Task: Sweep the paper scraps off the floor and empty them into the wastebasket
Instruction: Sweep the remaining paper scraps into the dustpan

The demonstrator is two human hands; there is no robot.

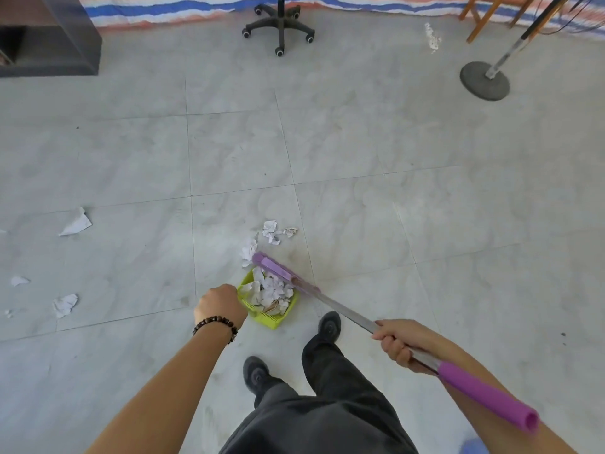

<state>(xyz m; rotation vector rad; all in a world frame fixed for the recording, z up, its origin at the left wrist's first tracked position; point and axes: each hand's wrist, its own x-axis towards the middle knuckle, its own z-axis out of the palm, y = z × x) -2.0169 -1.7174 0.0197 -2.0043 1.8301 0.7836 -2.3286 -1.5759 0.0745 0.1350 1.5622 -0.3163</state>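
Note:
My right hand point(397, 344) grips the metal shaft of a purple broom point(283, 273), whose head lies at the mouth of a lime-green dustpan point(273, 321). My left hand point(219, 306) is curled over the dustpan's handle, which it hides. White crumpled paper scraps point(273, 290) fill the pan. A few more scraps point(271, 231) lie on the floor just beyond the broom head. Other scraps lie at the left point(77, 222), lower left point(64, 304) and far back right point(432, 37). No wastebasket is in view.
A black office chair base point(280, 26) stands at the back centre. A dark cabinet point(49, 37) is at the back left. A round grey stand base point(484, 80) with a slanted pole and wooden legs point(479, 18) stand at the back right. My feet point(329, 326) are near the pan.

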